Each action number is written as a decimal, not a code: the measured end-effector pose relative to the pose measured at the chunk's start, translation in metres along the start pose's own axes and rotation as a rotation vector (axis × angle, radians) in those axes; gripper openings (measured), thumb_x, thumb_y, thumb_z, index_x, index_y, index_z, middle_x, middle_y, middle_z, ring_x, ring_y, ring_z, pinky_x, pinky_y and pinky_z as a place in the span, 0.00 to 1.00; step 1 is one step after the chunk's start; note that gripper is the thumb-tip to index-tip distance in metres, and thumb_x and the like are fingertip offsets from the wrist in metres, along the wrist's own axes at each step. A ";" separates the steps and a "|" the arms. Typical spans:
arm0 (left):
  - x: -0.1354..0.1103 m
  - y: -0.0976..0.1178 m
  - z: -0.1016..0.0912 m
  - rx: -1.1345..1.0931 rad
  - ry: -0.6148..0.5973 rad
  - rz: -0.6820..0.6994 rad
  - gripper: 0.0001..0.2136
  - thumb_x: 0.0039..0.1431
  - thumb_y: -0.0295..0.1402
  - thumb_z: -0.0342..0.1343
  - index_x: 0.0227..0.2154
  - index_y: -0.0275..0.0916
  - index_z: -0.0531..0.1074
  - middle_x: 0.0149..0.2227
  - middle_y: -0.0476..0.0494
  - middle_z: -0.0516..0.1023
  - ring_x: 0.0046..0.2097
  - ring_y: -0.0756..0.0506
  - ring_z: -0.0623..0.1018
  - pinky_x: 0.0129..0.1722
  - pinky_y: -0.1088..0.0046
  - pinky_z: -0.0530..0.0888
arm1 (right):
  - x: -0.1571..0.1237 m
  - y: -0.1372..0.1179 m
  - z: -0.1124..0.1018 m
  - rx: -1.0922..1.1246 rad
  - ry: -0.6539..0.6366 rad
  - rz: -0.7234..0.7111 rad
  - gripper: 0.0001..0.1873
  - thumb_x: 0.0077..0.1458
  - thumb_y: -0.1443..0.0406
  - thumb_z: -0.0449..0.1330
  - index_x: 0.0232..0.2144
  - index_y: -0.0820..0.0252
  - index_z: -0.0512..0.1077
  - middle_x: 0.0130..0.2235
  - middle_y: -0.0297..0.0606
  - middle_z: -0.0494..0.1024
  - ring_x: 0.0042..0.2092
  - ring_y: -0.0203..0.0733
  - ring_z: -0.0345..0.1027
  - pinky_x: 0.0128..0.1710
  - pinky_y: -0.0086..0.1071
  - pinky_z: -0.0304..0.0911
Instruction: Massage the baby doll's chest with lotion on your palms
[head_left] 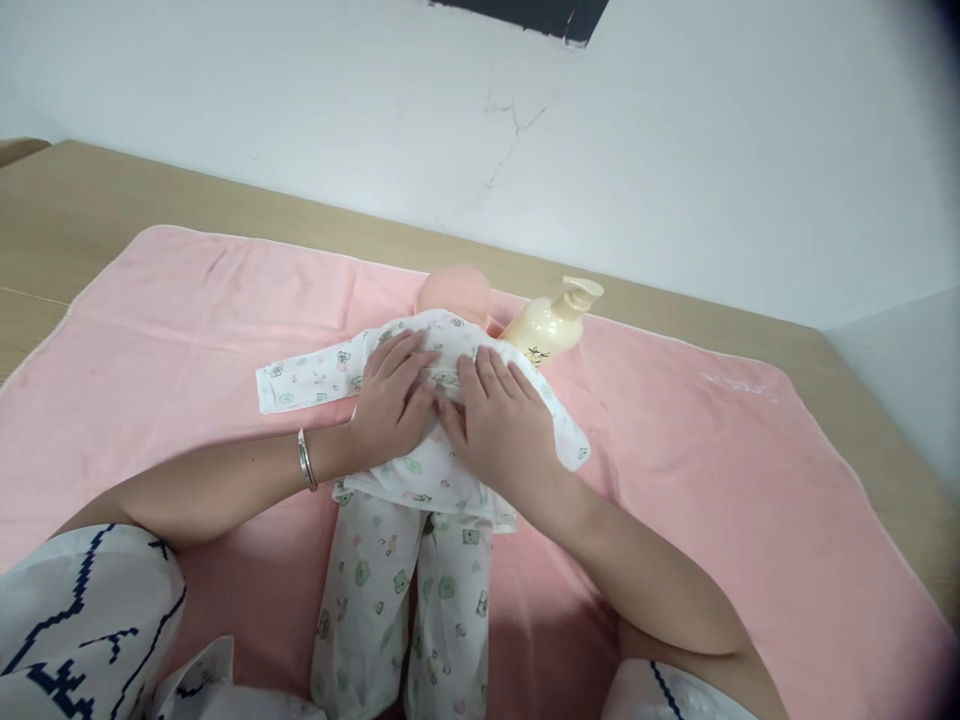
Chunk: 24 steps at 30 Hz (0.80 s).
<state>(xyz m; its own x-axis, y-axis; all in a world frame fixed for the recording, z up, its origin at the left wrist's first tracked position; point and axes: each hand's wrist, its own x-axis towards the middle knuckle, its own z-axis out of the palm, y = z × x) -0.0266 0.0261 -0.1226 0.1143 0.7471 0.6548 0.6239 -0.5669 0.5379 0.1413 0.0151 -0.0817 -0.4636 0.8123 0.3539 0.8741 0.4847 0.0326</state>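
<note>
A doll (454,292) lies stretched out, its bald head at the far end and its face not visible. It wears a white long-sleeved top (315,378) and matching trousers (450,600), printed with small green and pink figures. Both hands rest flat on the upper part of the top. My left hand (391,400), with a silver bangle at the wrist, has its fingers stretched out. My right hand (504,415) lies beside it, fingers extended and thumb close to the left thumb. Neither hand grips anything. The palms and the cloth under them are hidden.
A cream pump bottle (551,325) lies tilted beside the doll's head. Under everything spreads a pink blanket (697,480) on a wooden table (135,190). Behind the table's far edge stands a white wall (315,110) with a crack and a dark panel (540,15).
</note>
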 end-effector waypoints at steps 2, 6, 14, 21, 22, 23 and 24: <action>-0.001 -0.001 0.002 0.036 -0.040 -0.053 0.19 0.69 0.37 0.42 0.56 0.34 0.68 0.64 0.33 0.64 0.67 0.38 0.61 0.67 0.49 0.60 | 0.010 0.009 0.004 0.048 -0.058 0.026 0.33 0.64 0.54 0.51 0.62 0.75 0.60 0.64 0.66 0.63 0.66 0.64 0.57 0.63 0.56 0.58; -0.001 -0.002 0.005 0.079 -0.104 -0.093 0.22 0.70 0.41 0.40 0.61 0.39 0.64 0.67 0.35 0.59 0.70 0.34 0.54 0.67 0.44 0.56 | 0.020 0.019 0.010 0.112 -0.112 0.002 0.34 0.64 0.55 0.52 0.65 0.69 0.55 0.67 0.63 0.56 0.69 0.65 0.49 0.64 0.60 0.53; -0.003 -0.005 0.001 -0.024 0.070 0.157 0.14 0.65 0.35 0.49 0.46 0.39 0.76 0.53 0.38 0.77 0.61 0.39 0.71 0.61 0.52 0.70 | -0.010 -0.008 0.007 -0.073 0.122 -0.050 0.25 0.65 0.62 0.50 0.56 0.77 0.67 0.57 0.65 0.72 0.60 0.63 0.66 0.59 0.52 0.62; -0.001 -0.001 0.003 0.070 -0.072 -0.086 0.21 0.67 0.36 0.45 0.60 0.38 0.66 0.66 0.36 0.62 0.69 0.35 0.58 0.66 0.44 0.59 | 0.010 0.010 0.011 0.085 -0.057 -0.001 0.33 0.64 0.56 0.51 0.64 0.74 0.58 0.66 0.64 0.59 0.68 0.64 0.52 0.64 0.58 0.54; 0.000 -0.001 0.004 0.077 -0.095 -0.116 0.22 0.67 0.37 0.44 0.62 0.38 0.63 0.68 0.35 0.59 0.70 0.34 0.54 0.67 0.42 0.57 | 0.015 0.014 0.012 0.113 -0.084 -0.005 0.35 0.64 0.55 0.51 0.65 0.72 0.56 0.67 0.63 0.56 0.69 0.64 0.48 0.64 0.60 0.52; 0.000 -0.002 0.005 0.077 -0.112 -0.127 0.23 0.67 0.37 0.44 0.63 0.38 0.61 0.69 0.35 0.57 0.71 0.34 0.52 0.67 0.41 0.56 | 0.018 0.017 0.013 0.134 -0.100 -0.011 0.35 0.63 0.55 0.51 0.66 0.70 0.54 0.68 0.62 0.54 0.70 0.64 0.46 0.64 0.61 0.51; 0.000 -0.003 0.006 0.072 -0.118 -0.119 0.23 0.67 0.37 0.44 0.64 0.37 0.60 0.69 0.34 0.57 0.71 0.33 0.52 0.67 0.41 0.55 | 0.020 0.019 0.014 0.147 -0.105 -0.017 0.35 0.63 0.55 0.51 0.66 0.69 0.54 0.69 0.61 0.53 0.70 0.64 0.45 0.65 0.62 0.50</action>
<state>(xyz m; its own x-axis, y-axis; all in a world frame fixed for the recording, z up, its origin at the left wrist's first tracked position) -0.0241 0.0302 -0.1269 0.1240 0.8453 0.5198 0.6915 -0.4493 0.5657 0.1468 0.0449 -0.0874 -0.4973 0.8294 0.2545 0.8389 0.5345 -0.1025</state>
